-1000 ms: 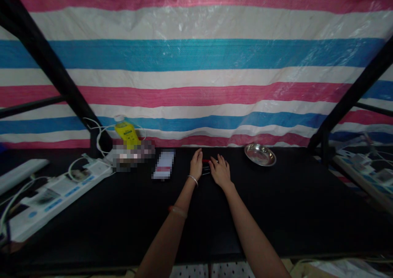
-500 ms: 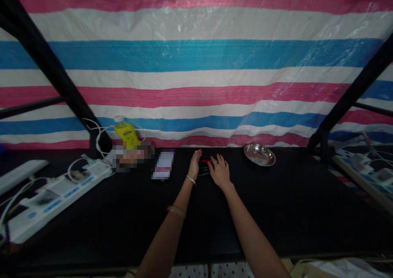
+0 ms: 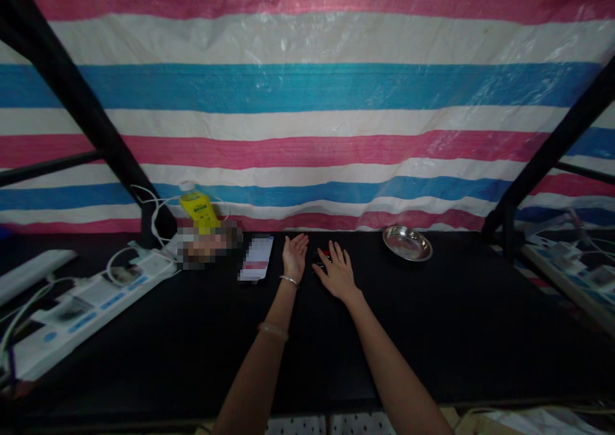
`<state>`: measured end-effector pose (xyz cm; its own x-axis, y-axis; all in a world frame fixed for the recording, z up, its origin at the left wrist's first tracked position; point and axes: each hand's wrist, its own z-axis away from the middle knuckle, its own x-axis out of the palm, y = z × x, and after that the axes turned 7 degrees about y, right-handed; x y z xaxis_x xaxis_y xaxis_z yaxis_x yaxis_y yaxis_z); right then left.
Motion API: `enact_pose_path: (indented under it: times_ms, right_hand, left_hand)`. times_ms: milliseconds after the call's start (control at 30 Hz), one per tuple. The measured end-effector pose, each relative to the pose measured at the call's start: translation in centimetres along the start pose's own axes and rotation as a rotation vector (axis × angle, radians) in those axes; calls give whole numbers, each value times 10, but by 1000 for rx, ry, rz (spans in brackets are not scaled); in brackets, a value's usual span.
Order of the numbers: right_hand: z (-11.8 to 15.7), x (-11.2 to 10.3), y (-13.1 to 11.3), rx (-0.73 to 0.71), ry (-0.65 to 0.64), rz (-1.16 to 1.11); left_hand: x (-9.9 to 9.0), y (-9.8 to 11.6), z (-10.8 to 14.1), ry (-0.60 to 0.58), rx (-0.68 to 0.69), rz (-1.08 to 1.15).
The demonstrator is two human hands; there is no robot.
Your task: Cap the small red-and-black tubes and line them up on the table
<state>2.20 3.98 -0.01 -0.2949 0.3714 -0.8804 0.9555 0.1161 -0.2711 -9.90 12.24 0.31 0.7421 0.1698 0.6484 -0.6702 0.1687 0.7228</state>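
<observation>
My left hand rests palm up on the black table, fingers stretched out and holding nothing. It lies between a phone and my right hand. The right hand is palm down with its fingers spread. Beneath its fingers are small red and black items, mostly covered, so their kind is hard to make out. To the right of that hand stands a shallow round metal dish, and nothing shows inside it.
A long white power strip with plugs and cables runs along the left side. Behind it stands a yellow bottle beside a blurred-out patch. Black frame posts rise at both sides, and a striped plastic sheet hangs behind the table.
My left hand has moved left, away from the small items, and turned palm up. My right hand has shifted slightly left, its fingers spreading over the red and black items.
</observation>
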Motion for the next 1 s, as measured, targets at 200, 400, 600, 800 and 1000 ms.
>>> enact_pose_path:
  times_ms: [200,400,600,800,1000]
  right_hand:
    - [9,2,-9,51,-2,39]
    - [19,2,-11,52,-9,14]
    - [16,-12,-20,13,119,-123]
    - [40,-37,-60,-448,102,-366]
    - [51,-52,-83,-674,-90,-336]
  left_hand:
    - [1,0,0,-3,-4,-5]
    - [0,0,0,-1,2,-16]
    - [-6,-3,-6,-13,11,-35]
    - [-10,-6,-16,16,-35,-64]
    - [-11,-5,-19,8,-69,-80]
